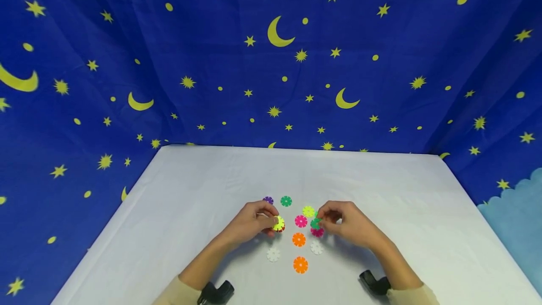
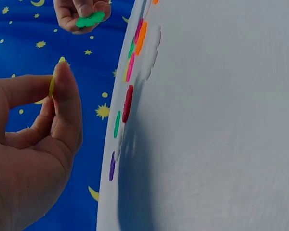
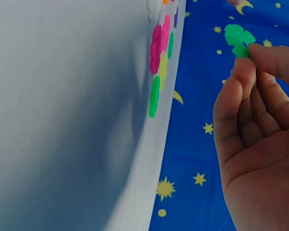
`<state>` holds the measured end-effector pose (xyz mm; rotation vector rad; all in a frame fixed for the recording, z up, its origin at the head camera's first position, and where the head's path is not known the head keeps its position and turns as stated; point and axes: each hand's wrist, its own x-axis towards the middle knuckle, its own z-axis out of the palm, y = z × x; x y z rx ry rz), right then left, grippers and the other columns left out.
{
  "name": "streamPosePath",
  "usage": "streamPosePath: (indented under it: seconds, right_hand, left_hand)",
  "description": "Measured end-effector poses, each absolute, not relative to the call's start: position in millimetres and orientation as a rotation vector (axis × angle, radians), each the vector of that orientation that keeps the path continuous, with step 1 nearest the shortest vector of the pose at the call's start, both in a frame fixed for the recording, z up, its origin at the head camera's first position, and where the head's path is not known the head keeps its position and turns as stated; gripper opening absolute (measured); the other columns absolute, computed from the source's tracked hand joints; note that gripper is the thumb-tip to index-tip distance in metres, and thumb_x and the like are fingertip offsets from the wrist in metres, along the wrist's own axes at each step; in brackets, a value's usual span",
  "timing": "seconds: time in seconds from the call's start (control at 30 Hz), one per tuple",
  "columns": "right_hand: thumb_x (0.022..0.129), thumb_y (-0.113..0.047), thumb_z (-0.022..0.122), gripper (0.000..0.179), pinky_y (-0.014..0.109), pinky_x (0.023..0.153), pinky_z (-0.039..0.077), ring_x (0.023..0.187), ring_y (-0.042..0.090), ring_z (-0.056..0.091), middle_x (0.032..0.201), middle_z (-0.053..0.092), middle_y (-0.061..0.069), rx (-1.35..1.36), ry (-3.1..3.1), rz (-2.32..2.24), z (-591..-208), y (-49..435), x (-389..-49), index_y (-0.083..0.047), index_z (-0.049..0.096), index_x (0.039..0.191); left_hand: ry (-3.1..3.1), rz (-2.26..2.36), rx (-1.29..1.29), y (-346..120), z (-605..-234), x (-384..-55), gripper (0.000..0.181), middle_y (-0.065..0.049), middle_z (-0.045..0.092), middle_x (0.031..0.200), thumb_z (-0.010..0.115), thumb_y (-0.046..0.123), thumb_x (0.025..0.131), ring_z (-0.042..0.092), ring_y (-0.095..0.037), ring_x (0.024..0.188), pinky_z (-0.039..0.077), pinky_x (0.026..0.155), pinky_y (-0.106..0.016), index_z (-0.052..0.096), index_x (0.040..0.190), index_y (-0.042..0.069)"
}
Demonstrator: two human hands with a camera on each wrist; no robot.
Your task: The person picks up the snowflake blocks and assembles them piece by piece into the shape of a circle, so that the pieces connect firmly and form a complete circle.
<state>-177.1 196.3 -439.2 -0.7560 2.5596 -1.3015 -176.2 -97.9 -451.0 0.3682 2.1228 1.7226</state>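
My left hand (image 1: pixel 251 222) pinches a yellow notched plastic disc (image 1: pixel 278 223) between thumb and forefinger, held above the table. In the left wrist view that yellow disc (image 2: pixel 51 87) shows edge-on, raised over a red disc (image 2: pixel 127 103) lying on the cloth. Facing it, my right hand (image 1: pixel 350 220) grips a green notched disc (image 1: pixel 315 223) by its edge with thumb and fingertips. The right wrist view shows this green disc (image 3: pixel 237 36) off the table, with another green disc (image 3: pixel 154 96) and a magenta disc (image 3: pixel 155 50) lying on the cloth.
Between and around the hands lie a pink disc (image 1: pixel 301 221), a yellow disc (image 1: pixel 308 211), two orange discs (image 1: pixel 298 239) and two white discs (image 1: pixel 273 254). Farther back are a purple disc (image 1: pixel 268 199) and a green one. A blue starry curtain (image 1: pixel 237 60) surrounds the white table (image 1: pixel 203 173).
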Motion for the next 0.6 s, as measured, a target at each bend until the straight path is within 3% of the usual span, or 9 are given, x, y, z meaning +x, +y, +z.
streamPosePath:
  seconds: [0.6]
  right_hand:
    - [0.088,-0.008,0.071,0.014,0.029,0.067,0.055,0.076,0.013,0.063,0.089,0.066,-0.007,-0.977,2.452,-1.428,-443,174,-167,-0.019,0.068,0.095]
  left_hand:
    - [2.086,1.738,0.35,-77,-443,-161,0.014,-0.012,0.065,0.084,0.069,0.016,0.087,0.065,-0.026,0.066,0.056,0.068,-0.043,0.066,0.098,0.007]
